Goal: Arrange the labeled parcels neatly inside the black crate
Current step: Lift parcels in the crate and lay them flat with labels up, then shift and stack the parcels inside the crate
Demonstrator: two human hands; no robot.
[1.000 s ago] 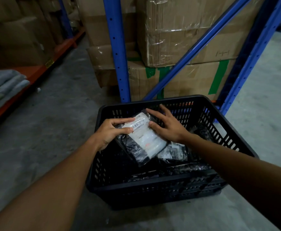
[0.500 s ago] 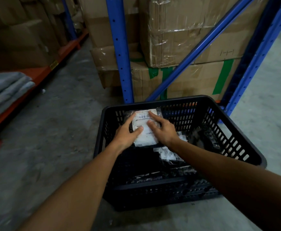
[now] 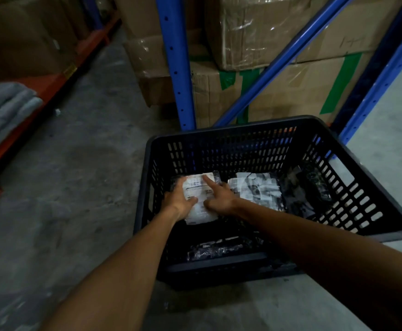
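The parcel (image 3: 196, 187) now lies lower in the crate (image 3: 243, 125), with the left hand (image 3: 178, 199) holding its edge and the right hand (image 3: 220, 199) pressing it with straight fingers.

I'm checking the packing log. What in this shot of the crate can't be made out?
Head view:
Print on the labeled parcel: too small, blurred, partly under the left hand and right hand.
Number of dark parcels at right: lost in shadow.
Near floor of the black crate: hidden by its front wall.
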